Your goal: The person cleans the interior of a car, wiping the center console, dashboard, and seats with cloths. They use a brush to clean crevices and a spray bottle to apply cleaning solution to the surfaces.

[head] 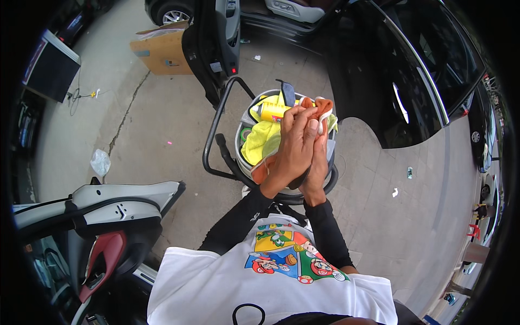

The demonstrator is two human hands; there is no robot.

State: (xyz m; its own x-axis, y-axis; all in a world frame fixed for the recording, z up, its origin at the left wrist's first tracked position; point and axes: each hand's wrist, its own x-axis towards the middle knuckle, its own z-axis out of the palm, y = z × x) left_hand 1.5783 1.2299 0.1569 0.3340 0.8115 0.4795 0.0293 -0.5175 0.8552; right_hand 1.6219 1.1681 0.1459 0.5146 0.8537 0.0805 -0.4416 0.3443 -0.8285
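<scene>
My left hand point(295, 144) and my right hand point(319, 166) are pressed together, palm against palm, with an orange microfibre cloth point(323, 107) gripped between them. The cloth has a white edge and sticks out past the fingertips. Another orange fold point(262, 171) shows below my left hand; whether it is the same cloth I cannot tell. Beneath both hands stands a round vacuum cleaner point(240, 156) with a grey rim. On its top lie yellow cloths point(258, 140), a yellow spray can point(270, 111) on its side, a grey-and-yellow cloth point(288, 93) and a green tape roll point(245, 134).
The vacuum's black push handle point(212, 140) and hose point(232, 162) reach out leftwards. Ahead is a black car point(361, 81) with an open door point(203, 53); a cardboard box point(162, 50) stands beside it. Another open car door point(118, 207) is at lower left. Litter dots the paving.
</scene>
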